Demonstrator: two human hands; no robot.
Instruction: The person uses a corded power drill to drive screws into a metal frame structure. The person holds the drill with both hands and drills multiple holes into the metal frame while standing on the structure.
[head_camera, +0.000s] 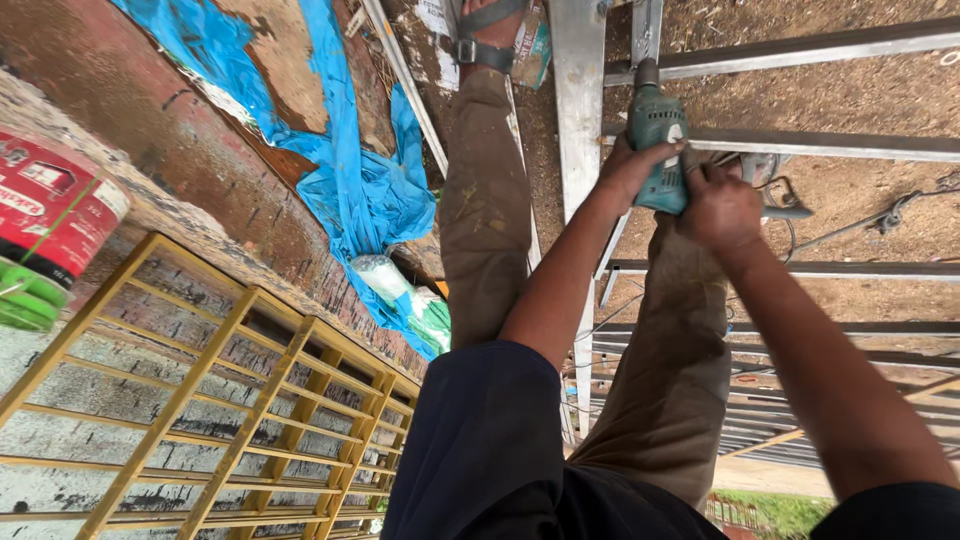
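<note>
Bare dirt (860, 95) lies under a steel frame (580, 110) with grey cross bars; a yellow grille (230, 400) and blue tarp (350, 190) sit off to my left. Both my hands grip the green drill (657, 150), nose down against the frame. My left hand (630, 165) is wrapped closed around the body; my right hand (720, 205) is closed on the rear grip (trigger finger hidden). I judge the drill heavy, rigid, prone to twist; hold body and handle together, clear of the chuck.
</note>
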